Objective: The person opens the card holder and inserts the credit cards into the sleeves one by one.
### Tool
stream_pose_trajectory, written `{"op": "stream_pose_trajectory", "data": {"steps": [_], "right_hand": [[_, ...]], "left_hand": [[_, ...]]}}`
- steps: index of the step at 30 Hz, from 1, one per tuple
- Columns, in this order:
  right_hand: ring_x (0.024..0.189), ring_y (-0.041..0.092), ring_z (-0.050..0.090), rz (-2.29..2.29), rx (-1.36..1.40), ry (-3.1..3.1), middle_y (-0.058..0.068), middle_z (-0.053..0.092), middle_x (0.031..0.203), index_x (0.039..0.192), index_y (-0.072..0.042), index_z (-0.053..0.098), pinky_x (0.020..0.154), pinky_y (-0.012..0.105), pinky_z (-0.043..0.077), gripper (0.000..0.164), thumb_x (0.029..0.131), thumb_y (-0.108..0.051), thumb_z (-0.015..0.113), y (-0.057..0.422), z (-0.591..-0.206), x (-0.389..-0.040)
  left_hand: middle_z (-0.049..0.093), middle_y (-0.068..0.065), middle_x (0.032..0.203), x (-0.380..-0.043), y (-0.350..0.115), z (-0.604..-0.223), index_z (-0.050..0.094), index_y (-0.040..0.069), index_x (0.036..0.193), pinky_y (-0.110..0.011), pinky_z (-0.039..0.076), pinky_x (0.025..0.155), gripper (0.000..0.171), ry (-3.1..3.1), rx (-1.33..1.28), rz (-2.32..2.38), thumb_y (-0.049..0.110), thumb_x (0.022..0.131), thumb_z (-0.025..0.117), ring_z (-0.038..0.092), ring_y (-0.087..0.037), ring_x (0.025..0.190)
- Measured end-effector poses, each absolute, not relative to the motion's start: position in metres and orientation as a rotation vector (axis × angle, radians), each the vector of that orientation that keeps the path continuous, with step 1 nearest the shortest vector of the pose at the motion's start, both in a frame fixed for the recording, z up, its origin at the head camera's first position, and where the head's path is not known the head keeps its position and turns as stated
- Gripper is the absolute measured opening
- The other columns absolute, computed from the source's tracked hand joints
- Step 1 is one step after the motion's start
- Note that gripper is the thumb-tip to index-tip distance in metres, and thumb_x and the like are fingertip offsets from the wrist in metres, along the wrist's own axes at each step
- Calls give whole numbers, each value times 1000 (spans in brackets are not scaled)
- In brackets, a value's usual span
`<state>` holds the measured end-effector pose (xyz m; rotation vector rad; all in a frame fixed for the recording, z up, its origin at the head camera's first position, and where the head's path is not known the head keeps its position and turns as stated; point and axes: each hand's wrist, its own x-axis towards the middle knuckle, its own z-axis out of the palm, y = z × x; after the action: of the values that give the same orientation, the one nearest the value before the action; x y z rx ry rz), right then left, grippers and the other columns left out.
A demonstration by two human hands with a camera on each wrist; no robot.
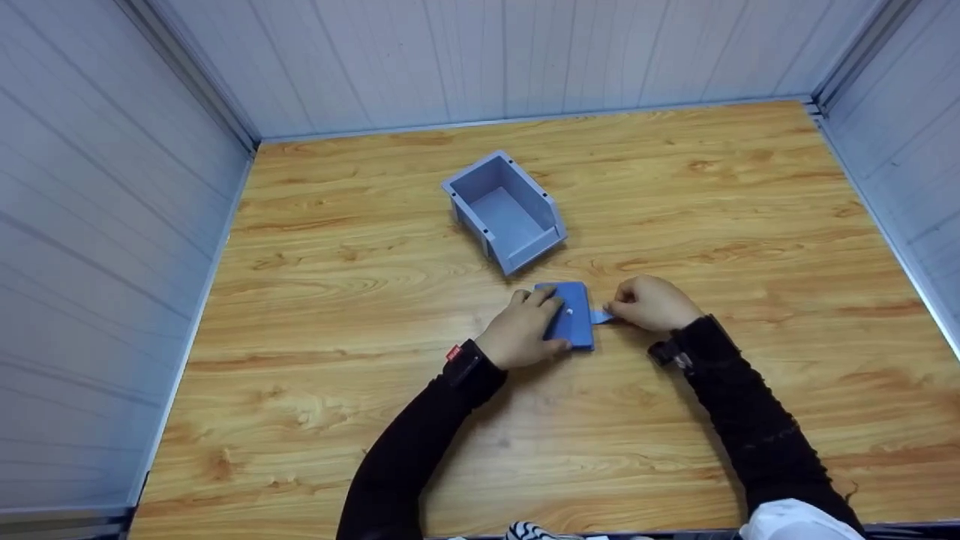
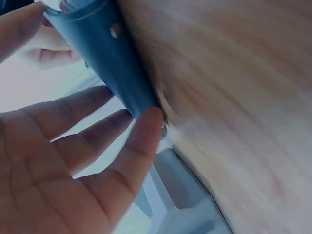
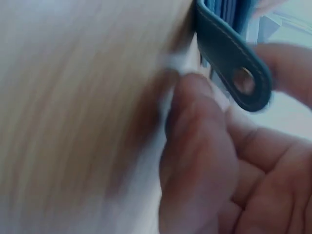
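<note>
A blue wallet (image 1: pixel 577 324) with a snap strap (image 1: pixel 600 317) lies on the wooden table. My left hand (image 1: pixel 523 328) holds it from the left, thumb on the near edge and fingers on the far side. The left wrist view shows the thumb at one end of the wallet (image 2: pixel 100 46) and fingertips at the other. My right hand (image 1: pixel 651 301) has curled fingers at the strap's free end. In the right wrist view the strap (image 3: pixel 226 61) sticks out with its round metal snap showing. A digit lies behind its tip, while the others curl beside it.
A grey open-fronted bin (image 1: pixel 510 217) stands just beyond the wallet, its low front towards me. White panel walls (image 1: pixel 420 67) enclose the table (image 1: pixel 337 277) at the back and both sides.
</note>
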<state>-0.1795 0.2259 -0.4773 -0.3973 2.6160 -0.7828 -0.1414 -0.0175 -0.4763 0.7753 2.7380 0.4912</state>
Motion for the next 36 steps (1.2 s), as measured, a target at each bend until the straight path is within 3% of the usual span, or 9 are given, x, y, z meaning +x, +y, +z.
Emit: {"op": "stream_pose_trajectory", "data": {"steps": [8,16,25,36], "right_hand": [[55,11,47,-839,-446,2490,1,62,67,81,-9,69,52,24,37,21,93,-23,60,228,-471,-176],[61,10,48,-914,-601,2565,-4,56,71,82,-11,68,57,23,37,16,93,-21,62,214,-469,-176],[61,11,45,-904,-715,2613,-6,48,65,72,-12,59,57,24,34,18,89,-17,62,196,-473,-178],[49,10,41,-738,-686,2700,-6,47,56,67,-11,58,53,27,35,20,85,-18,61,170,-475,-178]], "left_hand": [[34,-12,158,-136,-15,-480,42,12,148,-43,47,105,73,2787,745,396,48,89,66,45,-35,131],[35,-11,157,-137,-11,-479,43,12,147,-44,46,106,73,2804,712,373,48,88,67,47,-36,130],[36,-14,156,-136,-8,-480,44,8,146,-43,48,104,73,2792,699,427,43,88,69,48,-37,127],[38,-16,155,-136,-9,-481,44,5,146,-42,48,103,73,2803,739,432,42,88,69,49,-37,126]]}}
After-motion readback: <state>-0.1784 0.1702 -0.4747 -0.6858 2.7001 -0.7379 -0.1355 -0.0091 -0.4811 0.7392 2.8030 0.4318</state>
